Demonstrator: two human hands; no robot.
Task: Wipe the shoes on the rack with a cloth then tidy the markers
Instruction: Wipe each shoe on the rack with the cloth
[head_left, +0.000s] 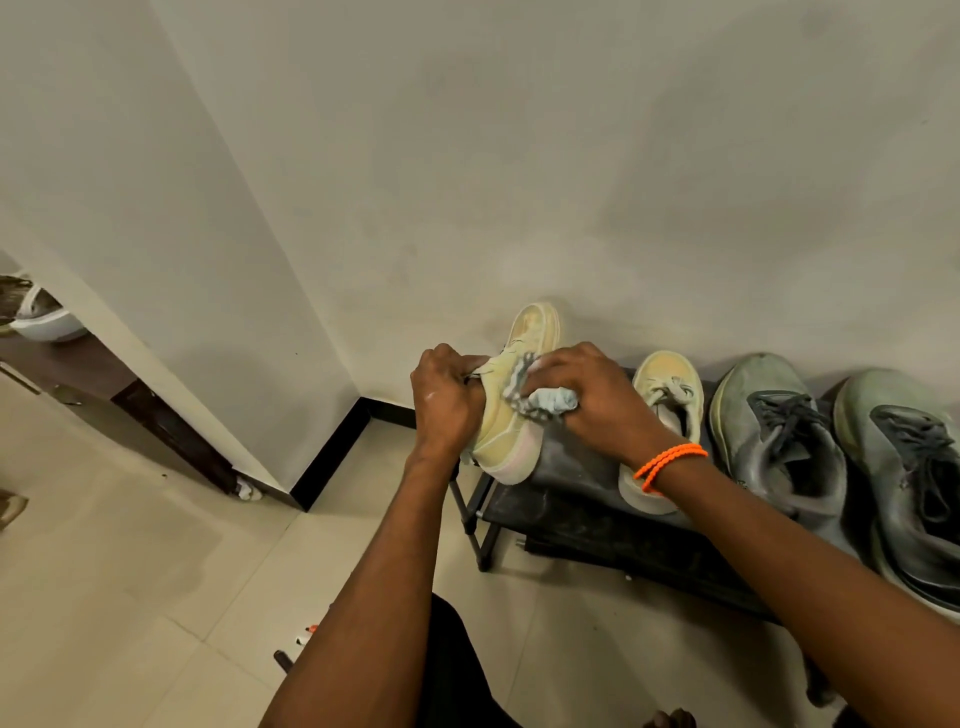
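A pale yellow sneaker is lifted above the left end of the black shoe rack, toe pointing up toward the wall. My left hand grips its left side near the laces. My right hand holds a crumpled light blue cloth pressed against the shoe's laces and upper. Its matching yellow sneaker rests on the rack to the right. Markers lie on the floor by my left forearm, mostly hidden.
Two grey sneakers sit on the rack at the right. The wall stands right behind the rack, with a corner and black skirting to the left. A dark wooden frame runs along the far left over the beige tiled floor.
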